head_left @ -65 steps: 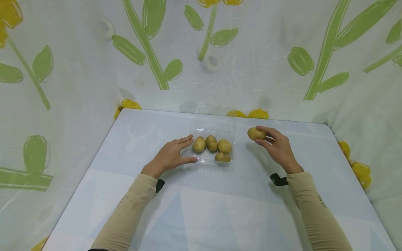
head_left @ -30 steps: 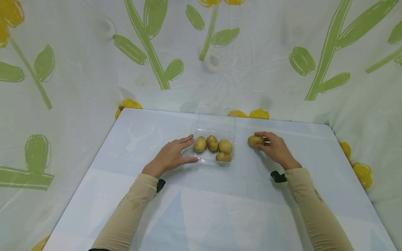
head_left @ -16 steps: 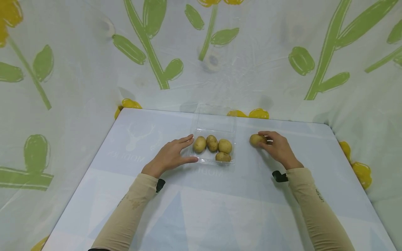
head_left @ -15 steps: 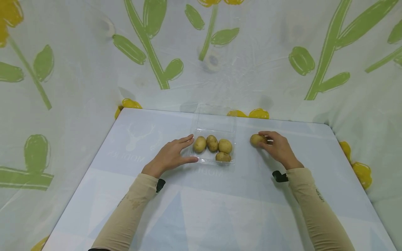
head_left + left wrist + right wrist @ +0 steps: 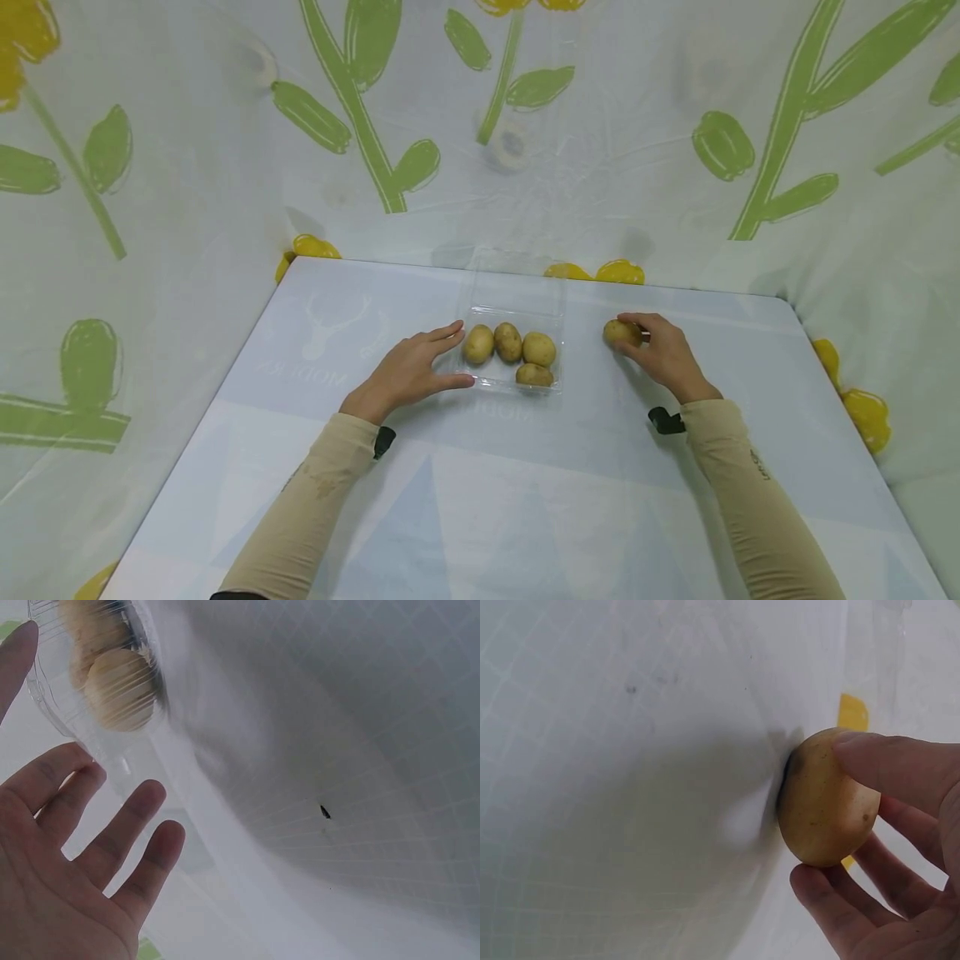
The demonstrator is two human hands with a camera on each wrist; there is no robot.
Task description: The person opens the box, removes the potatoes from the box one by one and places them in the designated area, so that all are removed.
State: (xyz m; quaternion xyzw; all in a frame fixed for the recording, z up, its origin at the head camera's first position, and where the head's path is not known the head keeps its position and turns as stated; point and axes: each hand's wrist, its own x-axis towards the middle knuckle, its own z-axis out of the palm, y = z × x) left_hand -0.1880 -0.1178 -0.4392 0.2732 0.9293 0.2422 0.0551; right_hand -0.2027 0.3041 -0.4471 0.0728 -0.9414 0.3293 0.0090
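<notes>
In the head view a clear plastic clamshell box (image 5: pixel 491 385) stands at the back middle of the table, its lid (image 5: pixel 517 279) raised behind it. Several potatoes (image 5: pixel 539 349) lie inside. My left hand (image 5: pixel 408 367) touches the box's left side with thumb and fingers spread; the left wrist view shows those fingers (image 5: pixel 120 832) against the clear wall. To the right of the box, my right hand (image 5: pixel 663 350) pinches one more potato (image 5: pixel 621 333) between thumb and fingers. Seen from the right wrist, this potato (image 5: pixel 825 802) is at the tabletop, with a dark shadow beneath it.
The pale table (image 5: pixel 480 500) has printed triangles and a deer-head pattern. A white curtain (image 5: pixel 600 167) with green leaves and yellow flowers hangs behind and at both sides. Black straps (image 5: pixel 666 421) sit at the wrists.
My right hand has brought the potato down to the tabletop, then shifted it slightly right. The left hand, the box and the potatoes inside have stayed put.
</notes>
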